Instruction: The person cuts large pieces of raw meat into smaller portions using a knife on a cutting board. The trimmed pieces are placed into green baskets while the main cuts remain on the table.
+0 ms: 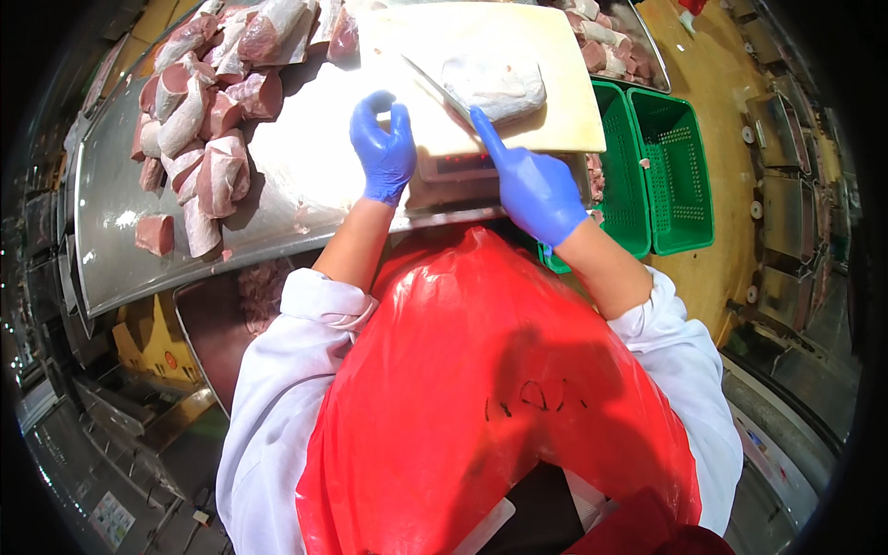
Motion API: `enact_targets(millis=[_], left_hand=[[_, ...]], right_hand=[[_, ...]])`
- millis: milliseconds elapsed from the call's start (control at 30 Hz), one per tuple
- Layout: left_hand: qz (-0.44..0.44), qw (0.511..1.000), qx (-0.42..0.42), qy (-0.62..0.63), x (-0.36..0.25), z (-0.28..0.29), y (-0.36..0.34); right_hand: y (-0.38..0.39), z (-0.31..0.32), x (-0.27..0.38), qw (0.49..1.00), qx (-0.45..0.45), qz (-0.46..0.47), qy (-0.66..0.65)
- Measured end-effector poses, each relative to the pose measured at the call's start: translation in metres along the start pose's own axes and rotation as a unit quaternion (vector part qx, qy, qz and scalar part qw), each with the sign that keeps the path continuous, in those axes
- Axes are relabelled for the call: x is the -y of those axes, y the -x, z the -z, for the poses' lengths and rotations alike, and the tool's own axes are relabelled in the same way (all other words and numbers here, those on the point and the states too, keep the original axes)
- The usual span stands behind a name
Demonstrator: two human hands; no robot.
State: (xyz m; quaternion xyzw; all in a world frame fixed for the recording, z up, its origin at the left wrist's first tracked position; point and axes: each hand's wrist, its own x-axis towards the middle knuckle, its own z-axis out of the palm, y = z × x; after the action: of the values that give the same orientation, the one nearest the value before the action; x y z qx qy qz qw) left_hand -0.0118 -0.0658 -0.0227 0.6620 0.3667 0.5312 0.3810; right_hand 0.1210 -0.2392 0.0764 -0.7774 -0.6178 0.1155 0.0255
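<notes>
A white cutting board (564,55) lies over a steel table, with a pale, fat-covered piece of meat (495,88) on it. My right hand (541,194), in a blue glove, grips a knife (435,80), index finger stretched along it, the blade pointing up-left beside the meat. My left hand (384,153), also gloved blue, is at the board's left edge, thumb and finger curved apart with nothing visible between them. A device with a red display (458,162) shows beneath the board's near edge.
Many cut meat pieces (217,111) are heaped on the steel table (120,250) at left. A tray of meat (615,46) is at top right, above two green perforated crates (680,176). My red apron (462,342) fills the near middle. Steel equipment (782,129) lines the far right.
</notes>
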Motion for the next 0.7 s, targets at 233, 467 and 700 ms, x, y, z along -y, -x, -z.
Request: enact_targets(millis=[233, 467, 700], left_hand=[[0.016, 1.0, 0.017, -0.002, 0.01, 0.001, 0.003], [0.047, 0.996, 0.067, 0.022, 0.015, -0.004, 0.0], [-0.015, 0.995, 0.096, 0.002, -0.015, -0.023, -0.005]], right_hand=[[0.059, 0.008, -0.021, 0.997, 0.081, 0.007, 0.003], [0.137, 0.018, -0.068, 0.989, 0.117, -0.01, -0.092], [0.227, -0.014, -0.15, 0.918, -0.17, -0.235, -0.27]])
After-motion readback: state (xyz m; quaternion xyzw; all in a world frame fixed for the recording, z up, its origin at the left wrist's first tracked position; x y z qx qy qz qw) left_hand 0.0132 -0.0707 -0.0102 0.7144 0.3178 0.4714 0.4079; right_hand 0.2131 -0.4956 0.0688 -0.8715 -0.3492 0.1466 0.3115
